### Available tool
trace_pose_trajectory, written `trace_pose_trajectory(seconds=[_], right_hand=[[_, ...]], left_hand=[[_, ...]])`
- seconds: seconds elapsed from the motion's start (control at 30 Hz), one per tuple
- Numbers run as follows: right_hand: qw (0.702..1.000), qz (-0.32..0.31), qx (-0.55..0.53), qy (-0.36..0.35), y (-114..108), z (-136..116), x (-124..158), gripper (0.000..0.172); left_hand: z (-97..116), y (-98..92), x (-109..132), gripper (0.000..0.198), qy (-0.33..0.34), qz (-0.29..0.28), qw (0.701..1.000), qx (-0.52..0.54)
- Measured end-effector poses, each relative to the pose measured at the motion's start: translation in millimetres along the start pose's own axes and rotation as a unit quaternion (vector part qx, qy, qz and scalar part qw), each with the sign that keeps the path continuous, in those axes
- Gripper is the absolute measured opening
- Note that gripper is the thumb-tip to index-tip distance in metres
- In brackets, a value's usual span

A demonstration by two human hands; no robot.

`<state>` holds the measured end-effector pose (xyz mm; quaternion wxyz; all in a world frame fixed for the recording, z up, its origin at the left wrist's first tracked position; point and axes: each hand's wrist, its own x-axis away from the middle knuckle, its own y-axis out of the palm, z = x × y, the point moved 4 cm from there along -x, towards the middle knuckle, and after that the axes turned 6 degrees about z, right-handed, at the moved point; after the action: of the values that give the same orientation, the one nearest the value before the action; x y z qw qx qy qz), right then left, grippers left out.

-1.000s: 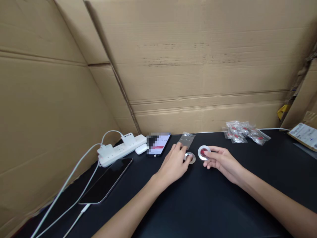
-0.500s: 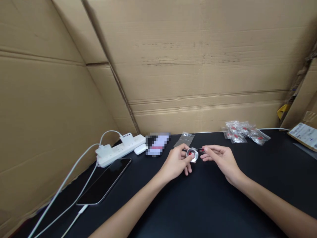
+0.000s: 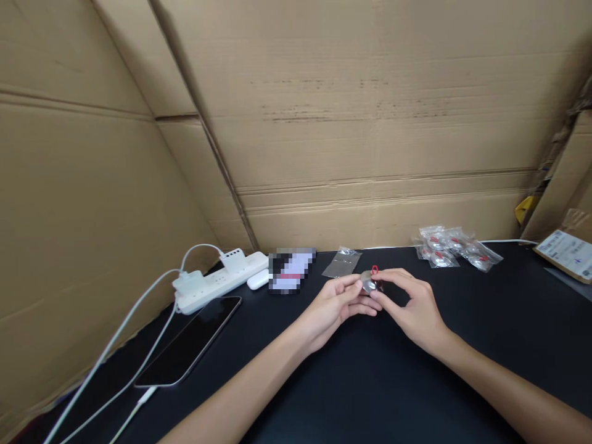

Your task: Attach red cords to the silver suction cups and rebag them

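A small shiny round metal piece [image 3: 370, 285], domed like a little cymbal, is held between both hands above the black table. A red loop [image 3: 375, 269] sticks up at its top right. My left hand [image 3: 340, 303] pinches the piece from the left, thumb in front, its other fingers stretched beneath. My right hand [image 3: 414, 303] grips the right side between thumb and index finger. Fingers partly cover the piece, so whether a second metal part lies against it I cannot tell. Just behind my left hand lies a clear plastic bag [image 3: 343, 263].
Several bagged metal pieces with red parts [image 3: 456, 245] lie at the back right, near a labelled packet [image 3: 567, 251]. To the left are a phone or tablet [image 3: 192, 342], a white power strip [image 3: 222, 282], cables and a partly pixelated device [image 3: 291, 270]. Cardboard walls [image 3: 370, 123] enclose the table.
My hands have come together. The metal dish that faced up in my left hand now shows its domed side, and my right hand grips it too. The red loop now points up.
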<state>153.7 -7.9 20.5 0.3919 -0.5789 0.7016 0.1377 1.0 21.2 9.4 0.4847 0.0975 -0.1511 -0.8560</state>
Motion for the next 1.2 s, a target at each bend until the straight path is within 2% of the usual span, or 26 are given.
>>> trace_pose_trajectory(seconds=[0.3,0.4,0.53,0.6,0.73,0.83,0.9,1.03,1.2], right_hand=[[0.998,-0.006,-0.029,0.05,0.6,-1.3,1.8,0.023],[0.995,-0.01,-0.062,0.073,2.1,0.3,2.1,0.021],[0.988,-0.011,-0.102,0.111,3.4,5.8,2.2,0.029],[0.988,-0.014,-0.107,0.108,3.4,7.4,1.5,0.028],[0.996,-0.037,-0.047,0.073,2.0,7.5,-1.3,0.009],[0.994,-0.087,-0.023,0.059,3.7,7.1,-1.8,0.017],[0.993,-0.097,-0.029,0.062,4.3,8.4,-1.6,0.017],[0.986,-0.087,-0.089,0.114,6.6,16.8,0.0,0.019],[0.952,-0.073,-0.206,0.215,10.2,23.1,2.1,0.023]], left_hand=[[-3.1,-0.7,-0.1,0.027,-0.039,-0.001,0.995,0.096],[-1.9,-3.0,-0.7,0.029,-0.033,0.014,0.994,0.1],[-3.4,-6.8,-2.5,0.029,-0.028,0.02,0.996,0.081],[-3.8,-7.0,-2.7,0.03,-0.029,0.013,0.997,0.068],[0.0,-5.7,-1.3,0.033,-0.027,0.009,0.999,0.042],[4.4,-5.6,0.0,0.033,-0.019,0.011,1.0,0.017],[6.1,-6.1,0.4,0.034,-0.014,0.009,1.0,-0.008],[7.4,-6.6,0.6,0.034,-0.001,0.009,0.999,-0.041],[8.0,-6.0,0.5,0.034,0.004,0.005,0.999,-0.053]])
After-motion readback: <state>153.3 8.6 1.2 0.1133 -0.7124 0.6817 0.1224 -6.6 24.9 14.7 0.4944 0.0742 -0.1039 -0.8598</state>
